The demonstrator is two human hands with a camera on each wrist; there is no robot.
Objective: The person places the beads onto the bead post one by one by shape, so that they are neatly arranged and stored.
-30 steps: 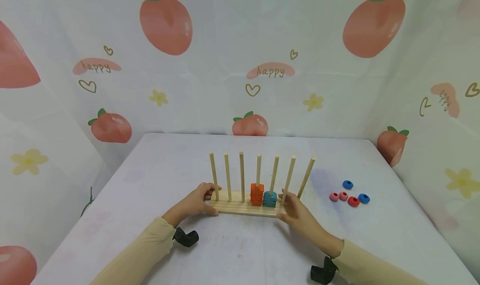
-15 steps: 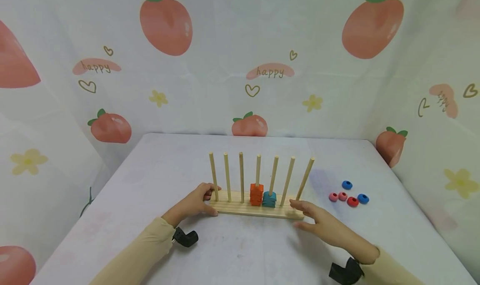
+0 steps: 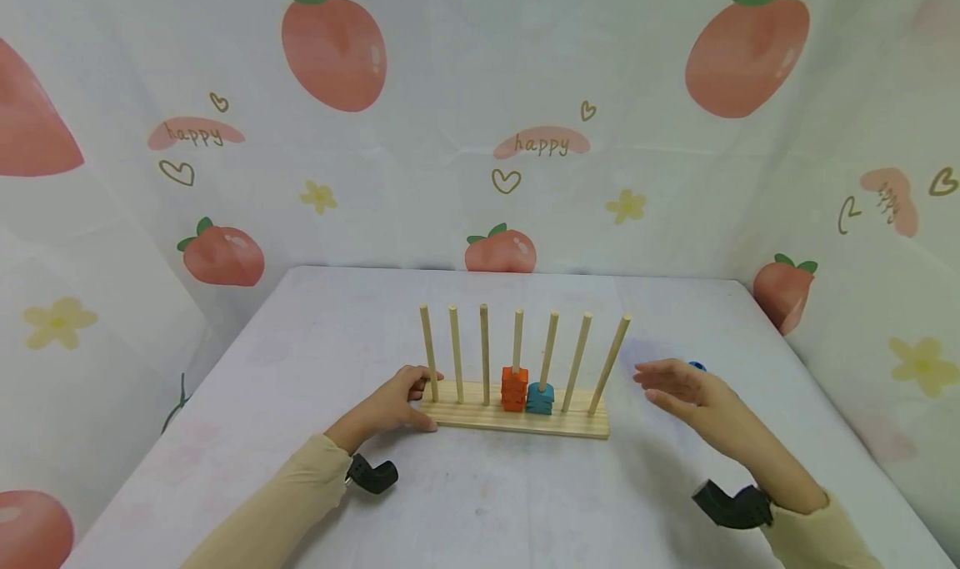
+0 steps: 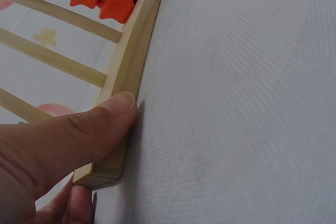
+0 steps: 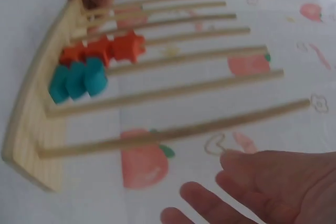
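Note:
A pale wooden peg board (image 3: 487,417) with several upright pegs stands on the table in the head view. Orange star-shaped beads (image 3: 514,389) are stacked on its middle peg, and teal beads (image 3: 540,399) sit on the peg to the right. My left hand (image 3: 392,401) grips the left end of the base; in the left wrist view the thumb (image 4: 100,124) lies along its front edge, fingers at the end behind. To the right of the board, my right hand (image 3: 701,398) is raised over the table, holding nothing, fingers extended and parted from the thumb.
A blue bead (image 3: 697,366) peeks out behind my right hand, which hides the table spot around it. A white cloth backdrop (image 3: 420,194) with peach prints rises at the table's far edge and sides.
My right hand has let go of the board's right end and moved right and up, now covering most of the loose beads. The left hand and board stay in place.

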